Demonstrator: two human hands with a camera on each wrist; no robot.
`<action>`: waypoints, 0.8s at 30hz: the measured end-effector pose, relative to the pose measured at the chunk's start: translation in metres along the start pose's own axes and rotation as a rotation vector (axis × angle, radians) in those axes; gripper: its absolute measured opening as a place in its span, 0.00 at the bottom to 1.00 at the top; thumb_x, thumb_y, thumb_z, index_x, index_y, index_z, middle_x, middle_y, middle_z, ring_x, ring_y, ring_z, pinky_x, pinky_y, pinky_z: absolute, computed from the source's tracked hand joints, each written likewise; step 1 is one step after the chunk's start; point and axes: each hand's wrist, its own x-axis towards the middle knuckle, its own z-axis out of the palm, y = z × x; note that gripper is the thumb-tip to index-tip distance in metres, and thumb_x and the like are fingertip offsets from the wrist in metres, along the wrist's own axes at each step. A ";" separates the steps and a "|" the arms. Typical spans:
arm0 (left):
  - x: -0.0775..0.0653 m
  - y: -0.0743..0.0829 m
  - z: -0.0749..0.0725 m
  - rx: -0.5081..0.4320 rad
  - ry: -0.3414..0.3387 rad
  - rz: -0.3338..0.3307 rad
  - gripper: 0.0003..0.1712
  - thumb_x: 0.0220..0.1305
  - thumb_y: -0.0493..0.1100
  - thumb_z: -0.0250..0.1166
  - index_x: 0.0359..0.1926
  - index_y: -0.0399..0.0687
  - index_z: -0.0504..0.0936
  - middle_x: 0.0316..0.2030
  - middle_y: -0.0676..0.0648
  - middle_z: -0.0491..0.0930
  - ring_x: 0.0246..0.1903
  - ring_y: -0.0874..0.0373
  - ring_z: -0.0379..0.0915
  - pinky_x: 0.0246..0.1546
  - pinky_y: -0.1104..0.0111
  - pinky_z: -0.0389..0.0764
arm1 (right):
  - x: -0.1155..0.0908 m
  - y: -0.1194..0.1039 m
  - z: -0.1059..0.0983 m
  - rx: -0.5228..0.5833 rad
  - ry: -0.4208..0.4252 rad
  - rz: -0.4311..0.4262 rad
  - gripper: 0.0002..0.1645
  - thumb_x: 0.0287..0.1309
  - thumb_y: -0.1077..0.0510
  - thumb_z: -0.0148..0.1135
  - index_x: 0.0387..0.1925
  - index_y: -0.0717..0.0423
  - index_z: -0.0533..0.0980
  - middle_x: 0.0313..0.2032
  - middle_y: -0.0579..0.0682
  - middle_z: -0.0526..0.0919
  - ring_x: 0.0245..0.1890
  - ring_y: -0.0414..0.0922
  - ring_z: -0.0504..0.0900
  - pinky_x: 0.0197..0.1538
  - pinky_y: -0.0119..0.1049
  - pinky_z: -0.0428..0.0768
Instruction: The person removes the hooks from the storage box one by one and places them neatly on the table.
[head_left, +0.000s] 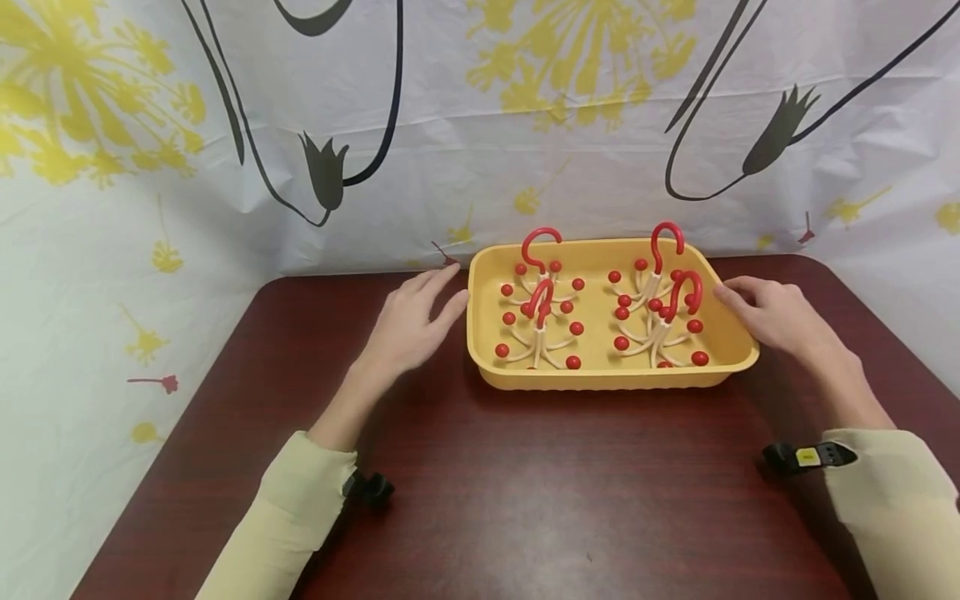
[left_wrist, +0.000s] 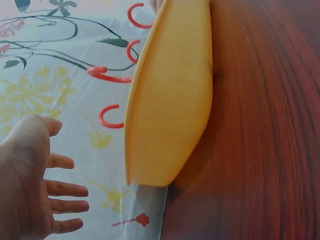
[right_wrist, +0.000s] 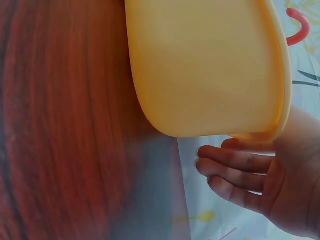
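A yellow plastic tray sits on the dark red table, towards its back edge. Inside it stand several small hangers, each with a red hook on top and cream arms tipped with red balls. My left hand is at the tray's left end, fingers extended and thumb spread, holding nothing. In the left wrist view that hand is apart from the tray wall. My right hand has its fingertips right at the right rim. The right wrist view shows its fingers loosely bent beside the tray end, its thumb hidden.
The reddish-brown wooden table stretches in front of the tray. Close behind the tray hangs a white cloth with yellow and grey flowers, which also runs along the left side. A black wrist strap is on the right sleeve.
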 end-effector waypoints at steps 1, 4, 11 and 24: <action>0.000 0.002 0.001 -0.012 -0.010 -0.003 0.33 0.76 0.62 0.50 0.73 0.50 0.69 0.68 0.42 0.71 0.68 0.46 0.65 0.68 0.48 0.64 | 0.000 0.000 0.001 0.001 0.010 -0.005 0.38 0.76 0.38 0.43 0.60 0.70 0.71 0.44 0.70 0.81 0.40 0.61 0.77 0.43 0.57 0.79; 0.002 0.007 0.002 -0.050 -0.045 -0.017 0.34 0.76 0.62 0.50 0.73 0.49 0.68 0.68 0.42 0.71 0.68 0.46 0.64 0.68 0.48 0.64 | 0.000 -0.001 0.003 0.000 0.038 -0.011 0.35 0.76 0.40 0.46 0.58 0.71 0.73 0.40 0.68 0.82 0.36 0.57 0.77 0.37 0.49 0.77; 0.004 0.017 0.008 -0.139 -0.114 -0.030 0.36 0.76 0.63 0.49 0.74 0.47 0.66 0.65 0.42 0.73 0.65 0.48 0.66 0.67 0.52 0.67 | 0.000 0.000 0.007 0.019 0.067 -0.003 0.33 0.77 0.43 0.46 0.57 0.72 0.74 0.40 0.69 0.82 0.35 0.57 0.77 0.35 0.46 0.77; 0.011 0.033 0.018 -0.333 -0.081 0.074 0.25 0.77 0.51 0.56 0.66 0.41 0.75 0.47 0.46 0.81 0.50 0.54 0.74 0.54 0.56 0.76 | -0.002 0.000 0.011 0.042 0.091 -0.009 0.32 0.77 0.46 0.47 0.58 0.73 0.73 0.41 0.69 0.82 0.35 0.57 0.77 0.36 0.44 0.77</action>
